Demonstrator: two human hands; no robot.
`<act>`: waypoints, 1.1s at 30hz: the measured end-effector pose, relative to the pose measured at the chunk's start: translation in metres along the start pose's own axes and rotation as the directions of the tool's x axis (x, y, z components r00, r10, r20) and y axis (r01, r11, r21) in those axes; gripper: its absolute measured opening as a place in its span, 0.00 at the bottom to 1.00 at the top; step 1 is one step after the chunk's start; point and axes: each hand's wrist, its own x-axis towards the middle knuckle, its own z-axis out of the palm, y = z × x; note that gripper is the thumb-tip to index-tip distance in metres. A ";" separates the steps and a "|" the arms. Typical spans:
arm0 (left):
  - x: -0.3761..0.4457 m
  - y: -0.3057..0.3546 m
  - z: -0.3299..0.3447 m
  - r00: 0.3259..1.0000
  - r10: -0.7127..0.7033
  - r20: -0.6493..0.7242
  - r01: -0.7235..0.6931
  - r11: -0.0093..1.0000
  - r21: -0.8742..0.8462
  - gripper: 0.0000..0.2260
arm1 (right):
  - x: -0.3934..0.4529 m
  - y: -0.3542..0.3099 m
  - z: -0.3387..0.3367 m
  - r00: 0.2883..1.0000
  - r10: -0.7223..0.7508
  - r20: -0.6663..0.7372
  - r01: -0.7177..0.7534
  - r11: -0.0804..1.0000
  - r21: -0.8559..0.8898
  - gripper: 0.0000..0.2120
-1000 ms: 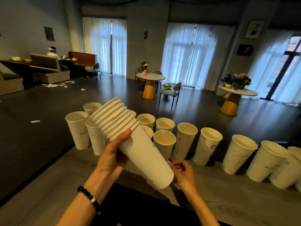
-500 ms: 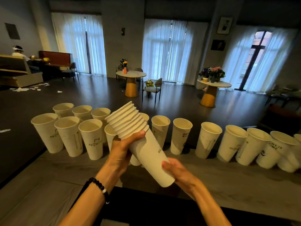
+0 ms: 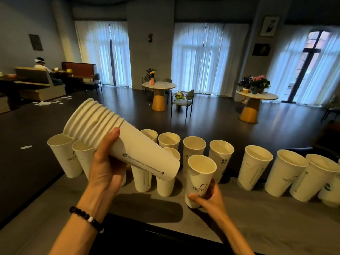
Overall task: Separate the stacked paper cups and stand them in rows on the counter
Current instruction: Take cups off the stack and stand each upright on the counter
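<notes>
My left hand (image 3: 105,166) grips a stack of white paper cups (image 3: 117,140), tilted with the rims up and to the left and the base pointing right. My right hand (image 3: 207,196) holds a single white cup (image 3: 199,178) upright by its lower part, its base at or just above the grey counter (image 3: 257,218). Behind it stand several separated cups (image 3: 254,169) upright in rows along the counter's far edge. The stack hides some of them.
The counter's far edge drops to a dark floor. A dark surface (image 3: 147,242) lies at the counter's near edge between my arms. Round tables (image 3: 159,86), chairs and a seated person (image 3: 41,64) are far off in the room.
My right hand has pulled one cup off the base of the stack and brought it down, upright, to the right. My left hand raised and tilted the stack further to the left.
</notes>
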 end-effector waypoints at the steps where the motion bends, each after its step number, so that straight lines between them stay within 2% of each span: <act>1: 0.001 -0.002 -0.003 1.000 -0.009 -0.001 0.009 1.000 0.000 0.34 | 0.004 0.000 0.002 1.000 0.004 -0.006 -0.004 1.000 -0.010 0.52; 6: -0.005 -0.020 0.003 0.994 -0.104 0.015 0.104 0.995 -0.003 0.43 | 0.009 -0.011 0.007 1.000 0.009 0.030 -0.008 0.999 -0.046 0.49; 9: -0.014 -0.036 0.021 0.986 -0.156 0.056 0.158 0.987 -0.034 0.43 | 0.000 -0.012 -0.004 0.999 0.007 0.041 -0.001 0.991 -0.131 0.44; 12: -0.027 -0.057 0.039 0.954 -0.255 0.155 0.259 0.966 -0.007 0.38 | -0.018 -0.013 -0.024 0.995 0.014 -0.100 -0.025 0.994 -0.108 0.27; 13: -0.032 -0.066 0.044 0.940 -0.294 0.174 0.293 0.956 0.033 0.37 | -0.028 -0.020 -0.031 0.995 0.019 -0.101 -0.026 0.998 -0.065 0.19; 14: -0.037 -0.076 0.051 0.925 -0.331 0.187 0.322 0.944 0.075 0.39 | -0.039 -0.027 -0.041 0.999 0.037 -0.035 -0.037 0.999 0.010 0.13; 15: -0.042 -0.085 0.057 0.912 -0.362 0.192 0.344 0.931 0.122 0.43 | -0.049 -0.036 -0.049 0.993 0.063 0.096 -0.074 0.990 0.119 0.14; 17: -0.056 -0.104 0.072 0.887 -0.408 0.217 0.374 0.910 0.180 0.48 | -0.071 -0.051 -0.071 0.938 0.092 0.335 -0.194 0.939 0.285 0.25; 19: -0.067 -0.119 0.087 0.864 -0.428 0.264 0.381 0.900 0.210 0.47 | -0.085 -0.053 -0.091 0.867 0.035 0.498 -0.224 0.918 0.326 0.32; 21: -0.072 -0.125 0.096 0.850 -0.421 0.315 0.349 0.900 0.260 0.42 | -0.090 -0.045 -0.100 0.803 -0.018 0.596 -0.202 0.933 0.299 0.38; 22: -0.072 -0.128 0.099 0.850 -0.415 0.324 0.331 0.900 0.283 0.41 | -0.091 -0.042 -0.103 0.796 -0.012 0.605 -0.191 0.943 0.271 0.40; 25: -0.068 -0.131 0.104 0.875 -0.350 0.334 0.235 0.911 0.339 0.42 | -0.089 -0.041 -0.110 0.816 -0.018 0.577 -0.088 0.984 0.155 0.37; 30: -0.055 -0.111 0.100 0.930 -0.195 0.313 0.088 0.941 0.326 0.38 | -0.070 -0.031 -0.123 0.931 -0.022 0.365 0.082 0.985 -0.151 0.38; 33: -0.032 -0.084 0.090 0.968 -0.102 0.231 0.063 0.983 0.171 0.40 | -0.059 -0.011 -0.123 0.984 -0.025 0.176 0.052 0.987 -0.154 0.44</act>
